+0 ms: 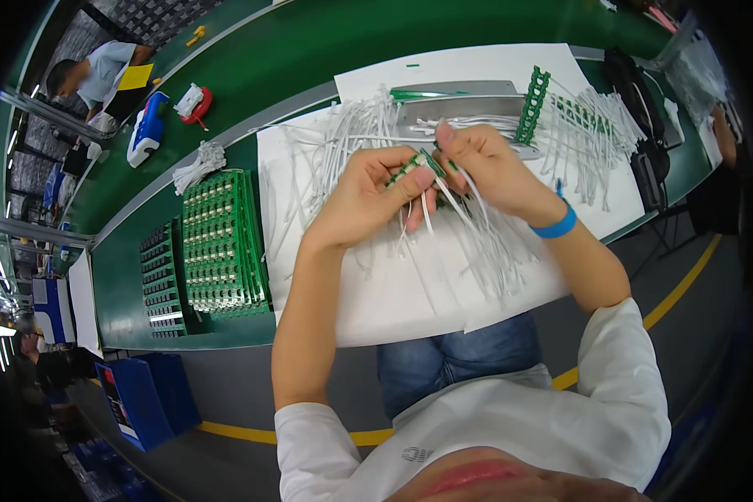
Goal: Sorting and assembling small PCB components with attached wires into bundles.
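Left hand (366, 194): a slim green circuit-board strip (431, 163) is pinched.
Right hand (500, 171): is held by the strip; grip cannot be told.

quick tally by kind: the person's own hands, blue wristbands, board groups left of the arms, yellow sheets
own hands: 2, left hand and right hand
blue wristband: 1
board groups: 2, green stack and darker group
yellow sheet: 1
total: 6

From the near side of the white sheet (376, 309), a head-worn fisheye camera looks down. It faces across, close up.
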{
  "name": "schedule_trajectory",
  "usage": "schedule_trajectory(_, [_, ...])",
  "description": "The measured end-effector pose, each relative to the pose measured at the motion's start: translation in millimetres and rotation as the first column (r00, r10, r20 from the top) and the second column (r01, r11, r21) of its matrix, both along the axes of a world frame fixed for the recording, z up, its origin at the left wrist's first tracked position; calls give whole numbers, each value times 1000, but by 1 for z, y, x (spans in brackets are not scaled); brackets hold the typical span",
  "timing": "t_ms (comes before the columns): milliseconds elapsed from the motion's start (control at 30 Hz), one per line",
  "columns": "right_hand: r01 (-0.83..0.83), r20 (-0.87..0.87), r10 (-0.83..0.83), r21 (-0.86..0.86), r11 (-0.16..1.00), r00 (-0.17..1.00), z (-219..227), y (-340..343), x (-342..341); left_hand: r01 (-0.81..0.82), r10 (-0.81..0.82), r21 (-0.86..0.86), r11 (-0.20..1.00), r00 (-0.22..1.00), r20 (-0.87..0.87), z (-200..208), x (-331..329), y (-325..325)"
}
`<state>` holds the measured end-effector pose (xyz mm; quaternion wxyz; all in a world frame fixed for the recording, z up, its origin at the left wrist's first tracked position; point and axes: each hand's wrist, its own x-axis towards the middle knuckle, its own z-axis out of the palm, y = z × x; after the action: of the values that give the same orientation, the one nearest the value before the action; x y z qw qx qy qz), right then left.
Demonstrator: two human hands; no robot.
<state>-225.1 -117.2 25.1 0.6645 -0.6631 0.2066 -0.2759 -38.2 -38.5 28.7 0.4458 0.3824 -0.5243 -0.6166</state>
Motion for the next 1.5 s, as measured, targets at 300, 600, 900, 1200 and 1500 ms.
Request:
schedule_trajectory(300, [27,-246,-588,-909,416,770,-18,6,-27,4,-5,68,998,1000,9,4,17,0])
schedule_trajectory(600, [202,-152,-405,-680,705,902,13,28,-32,-7,9,76,997,1000,-23,-3,0,0])
schedule_trajectory(900, [232,-89,-294,-417,879,952,-7,35,-17,186,-189,100,977,982,24,2,-9,1])
schedule_trajectory(1200, [216,27,-214,-92,972,976,-18,27,-26,156,-153,92,983,987,-41,-4,-9,0])
schedule_trajectory(1500, [158,-164,-653,-901,404,739,-20,-6,-51,-26,18,67,997,992,121,0,-1,-3])
